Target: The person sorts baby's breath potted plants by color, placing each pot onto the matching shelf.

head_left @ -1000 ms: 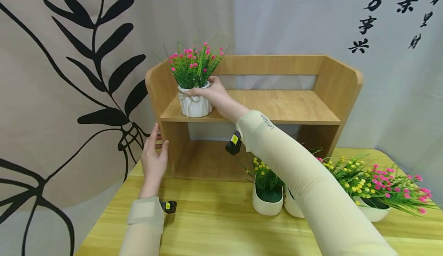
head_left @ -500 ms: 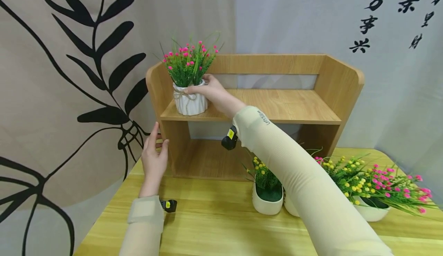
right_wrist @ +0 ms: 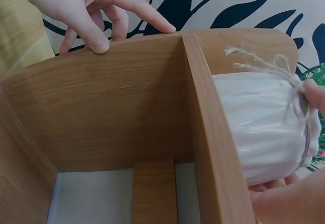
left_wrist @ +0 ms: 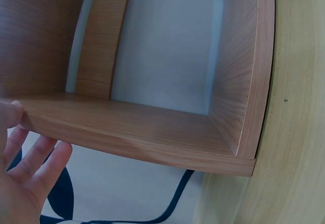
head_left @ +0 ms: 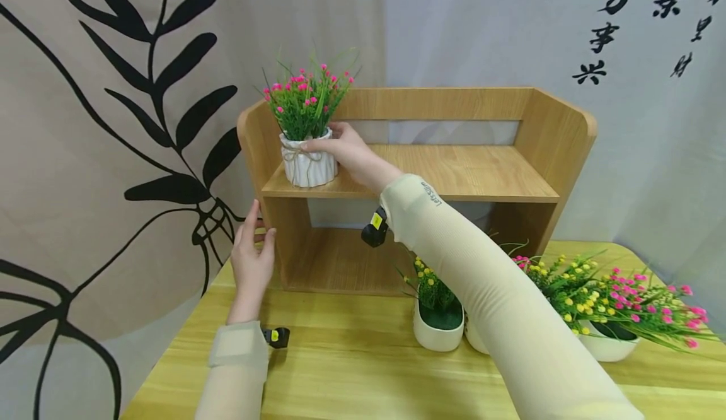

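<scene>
A potted plant [head_left: 309,111] with pink flowers stands upright at the left end of the upper tier of the wooden shelf [head_left: 454,171]. My right hand [head_left: 357,155] grips its white ribbed pot [right_wrist: 264,127] near the rim, thumb in front and fingers round the far side. Twine [right_wrist: 302,102] is tied in a bow round the pot. Against the shelf's left side panel rests my left hand [head_left: 253,262], fingers fairly straight. The left wrist view has that thumb [left_wrist: 11,113] at the panel's front edge, with fingers along the outer face.
On the table [head_left: 334,357], a small white pot [head_left: 438,332] with yellow flowers stands before the shelf. Farther right are more yellow and pink flowers [head_left: 635,300] in white pots, partly behind my right sleeve [head_left: 482,281]. A curtain [head_left: 465,29] hangs behind.
My right hand has shifted the potted plant left and slightly back on the upper tier, toward the left side panel. The left hand has stayed in place.
</scene>
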The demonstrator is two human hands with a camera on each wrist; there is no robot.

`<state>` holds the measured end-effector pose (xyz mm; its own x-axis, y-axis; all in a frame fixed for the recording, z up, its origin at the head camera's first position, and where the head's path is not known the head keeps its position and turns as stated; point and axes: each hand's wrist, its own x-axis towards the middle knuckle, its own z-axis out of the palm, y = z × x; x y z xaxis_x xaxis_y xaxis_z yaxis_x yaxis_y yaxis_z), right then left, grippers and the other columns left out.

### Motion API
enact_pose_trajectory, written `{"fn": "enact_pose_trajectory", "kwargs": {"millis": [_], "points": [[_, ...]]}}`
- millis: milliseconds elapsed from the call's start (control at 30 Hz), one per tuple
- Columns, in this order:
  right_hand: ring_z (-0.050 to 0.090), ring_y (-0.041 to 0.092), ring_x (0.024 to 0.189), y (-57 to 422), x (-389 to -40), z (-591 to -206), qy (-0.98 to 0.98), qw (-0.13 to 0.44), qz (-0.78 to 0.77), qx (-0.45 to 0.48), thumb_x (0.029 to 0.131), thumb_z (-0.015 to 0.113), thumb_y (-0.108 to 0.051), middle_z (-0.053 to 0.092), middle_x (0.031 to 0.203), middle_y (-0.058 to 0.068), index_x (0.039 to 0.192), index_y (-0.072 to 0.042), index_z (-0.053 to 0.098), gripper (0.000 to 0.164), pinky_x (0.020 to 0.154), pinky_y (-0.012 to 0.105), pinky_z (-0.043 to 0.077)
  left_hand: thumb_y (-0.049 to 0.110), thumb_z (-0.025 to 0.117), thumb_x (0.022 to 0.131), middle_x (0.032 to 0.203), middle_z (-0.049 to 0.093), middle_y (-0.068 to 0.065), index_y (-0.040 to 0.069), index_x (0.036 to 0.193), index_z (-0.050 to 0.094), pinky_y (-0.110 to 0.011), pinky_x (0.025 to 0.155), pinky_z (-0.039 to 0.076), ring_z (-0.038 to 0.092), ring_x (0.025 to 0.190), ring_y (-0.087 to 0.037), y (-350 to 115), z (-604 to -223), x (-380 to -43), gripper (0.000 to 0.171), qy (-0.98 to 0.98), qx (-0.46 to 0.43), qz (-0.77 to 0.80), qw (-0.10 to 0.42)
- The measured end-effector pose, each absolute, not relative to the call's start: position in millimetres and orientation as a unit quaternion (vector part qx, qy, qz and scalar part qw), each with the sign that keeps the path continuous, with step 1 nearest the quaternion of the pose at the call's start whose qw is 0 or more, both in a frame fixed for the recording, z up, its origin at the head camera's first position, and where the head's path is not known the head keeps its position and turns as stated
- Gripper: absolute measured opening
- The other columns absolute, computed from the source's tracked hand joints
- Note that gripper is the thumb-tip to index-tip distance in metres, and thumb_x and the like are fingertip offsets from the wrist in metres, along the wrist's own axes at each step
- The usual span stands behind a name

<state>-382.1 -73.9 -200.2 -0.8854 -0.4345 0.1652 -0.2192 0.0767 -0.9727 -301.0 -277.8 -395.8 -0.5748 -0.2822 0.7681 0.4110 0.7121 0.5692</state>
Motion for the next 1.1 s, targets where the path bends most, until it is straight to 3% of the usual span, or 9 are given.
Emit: {"fn": "enact_pose_trajectory", "kwargs": {"millis": [267,500,700,933,1100], "points": [[0.032,0.025,0.138,-75.0,-381.2,-199.6,0.730,0.081,-0.641,-0.222,0.085,0.074,-0.023,0.028,0.154,0.013,0.152,-0.004,0.023,0.086,0.112,0.036,0.030,0.005,0.063,0.093,0.111,0.058,-0.024,0.027,0.150,0.038,-0.050,0.070,0.053,0.062,0.085,-0.038,-277.1,-395.5,-300.5,0.066,-0.802,-0.043,-0.376,0.462],[0.033,0.026,0.139,-76.6,-380.8,-199.0,0.713,0.116,-0.656,-0.218,0.088,0.071,-0.023,0.027,0.156,0.009,0.155,-0.009,0.020,0.084,0.111,0.043,0.031,0.007,0.063,0.094,0.112,0.058,-0.023,0.028,0.150,0.037,-0.051,0.071,0.053,0.061,0.086,-0.038,-276.8,-394.3,-299.2,0.066,-0.805,-0.039,-0.377,0.457],[0.037,0.025,0.136,-75.4,-380.0,-197.9,0.706,0.126,-0.659,-0.226,0.090,0.068,-0.023,0.031,0.154,0.010,0.154,-0.008,0.020,0.082,0.110,0.040,0.032,0.009,0.063,0.094,0.112,0.058,-0.023,0.030,0.150,0.036,-0.049,0.069,0.053,0.061,0.086,-0.037,-276.2,-395.1,-299.9,0.065,-0.807,-0.036,-0.378,0.452],[0.025,0.025,0.142,-58.1,-377.4,-191.8,0.726,0.129,-0.629,-0.247,0.092,0.065,-0.028,0.023,0.158,0.004,0.155,-0.010,0.018,0.081,0.113,0.046,0.027,0.009,0.063,0.094,0.111,0.058,-0.023,0.030,0.150,0.037,-0.049,0.069,0.053,0.061,0.086,-0.037,-277.1,-395.3,-300.8,0.066,-0.806,-0.035,-0.376,0.455],[0.025,0.027,0.142,-33.6,-372.1,-187.6,0.729,0.137,-0.617,-0.263,0.094,0.062,-0.029,0.030,0.154,0.005,0.153,-0.011,0.025,0.072,0.113,0.045,0.026,0.007,0.063,0.094,0.112,0.058,-0.022,0.029,0.150,0.037,-0.051,0.072,0.052,0.061,0.088,-0.038,-276.6,-396.1,-300.4,0.066,-0.806,-0.032,-0.379,0.454]]}}
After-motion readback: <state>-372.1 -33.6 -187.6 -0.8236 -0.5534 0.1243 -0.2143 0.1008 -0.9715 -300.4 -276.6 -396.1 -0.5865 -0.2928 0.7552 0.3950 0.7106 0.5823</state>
